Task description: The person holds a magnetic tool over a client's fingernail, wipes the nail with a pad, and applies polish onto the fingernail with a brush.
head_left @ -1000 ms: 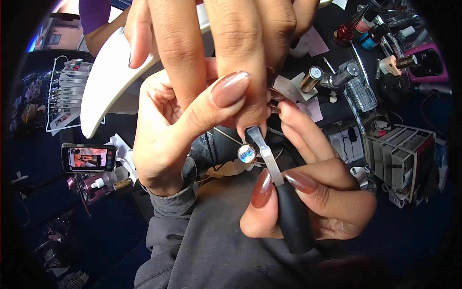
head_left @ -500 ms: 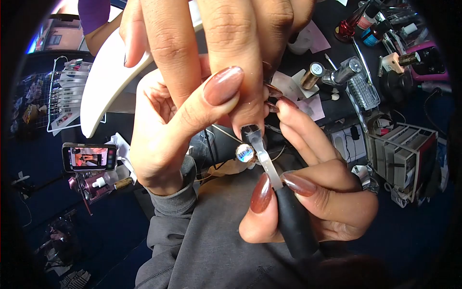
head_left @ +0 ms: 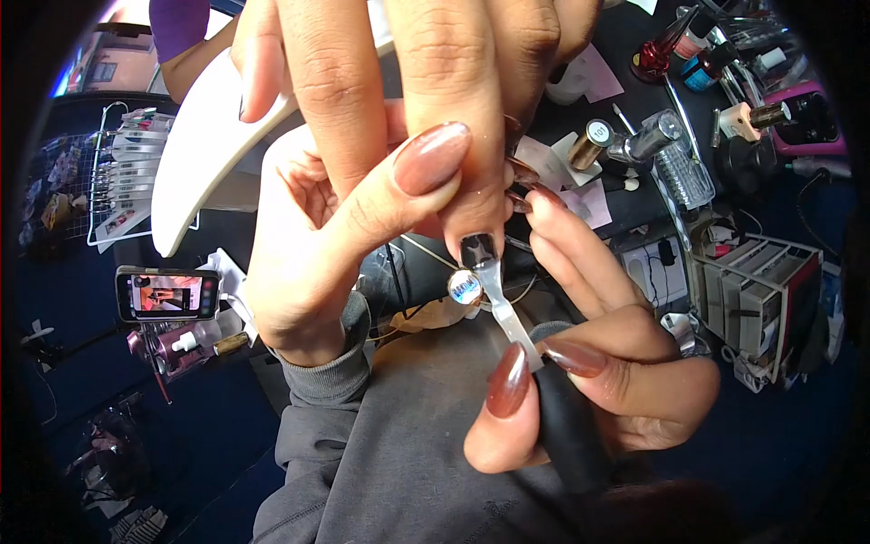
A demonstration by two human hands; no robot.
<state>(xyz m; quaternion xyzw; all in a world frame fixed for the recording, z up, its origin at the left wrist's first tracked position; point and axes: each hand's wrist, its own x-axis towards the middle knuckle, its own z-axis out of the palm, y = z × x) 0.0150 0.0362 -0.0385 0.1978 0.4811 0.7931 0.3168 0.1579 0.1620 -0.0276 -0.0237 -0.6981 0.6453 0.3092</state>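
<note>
My left hand is closed around another person's finger, its thumb pressed on top and long brown glossy nails showing. The finger's nail is glossy black with light reflections. Between the thumb and fingers of my right hand is a nail polish brush with a thick black handle and pale flat stem. Its tip touches or lies just over the front edge of the black nail. Other fingers of my right hand reach up beside the held finger. Beside the brush is a small shiny disc with blue lettering.
A white curved lamp arches over the left side. Below it stands a phone on a holder. Polish bottles, including a gold-capped one, lie at upper right. A rack of boxes stands far right.
The held finger and my left thumb have shifted slightly right. My right hand and the brush handle have moved a little right and down, and more of the black nail shows.
</note>
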